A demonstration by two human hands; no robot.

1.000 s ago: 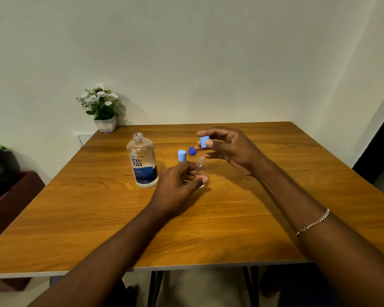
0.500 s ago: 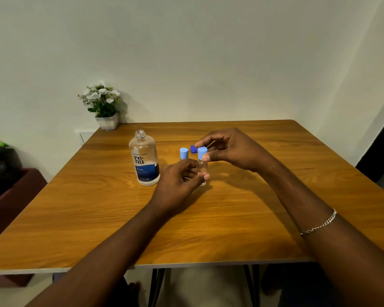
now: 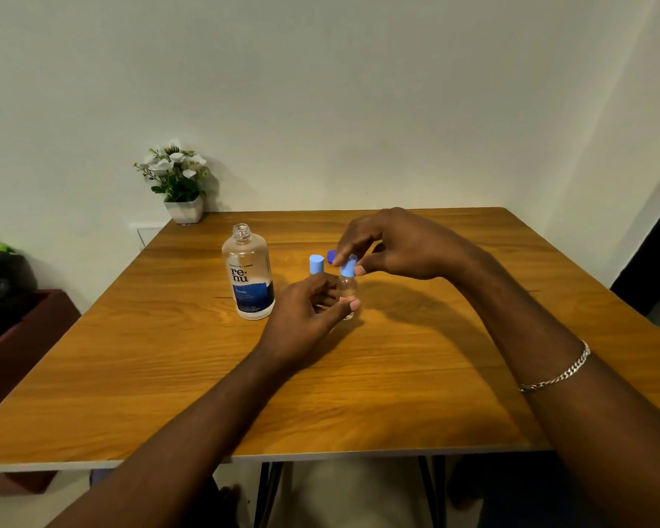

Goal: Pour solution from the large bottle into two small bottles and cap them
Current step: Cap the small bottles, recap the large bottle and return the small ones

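Observation:
The large clear bottle [image 3: 249, 276] with a blue label stands uncapped on the wooden table [image 3: 168, 375]. To its right, my left hand [image 3: 305, 318] grips a small clear bottle [image 3: 346, 289] standing on the table. My right hand [image 3: 393, 245] pinches the light blue cap [image 3: 347, 267] sitting on that bottle's neck. A second small bottle stands just behind my left hand; only its light blue cap [image 3: 316, 264] shows. The large bottle's dark blue cap [image 3: 331, 256] lies on the table behind my right fingers.
A small white pot of white flowers [image 3: 178, 184] stands at the table's far left corner against the wall. A dark red cabinet [image 3: 16, 337] with dark items on it sits left of the table. A black edge borders the far right.
My right hand brought the light blue cap down from above onto the small bottle's neck and now pinches it there. My left hand kept holding the bottle.

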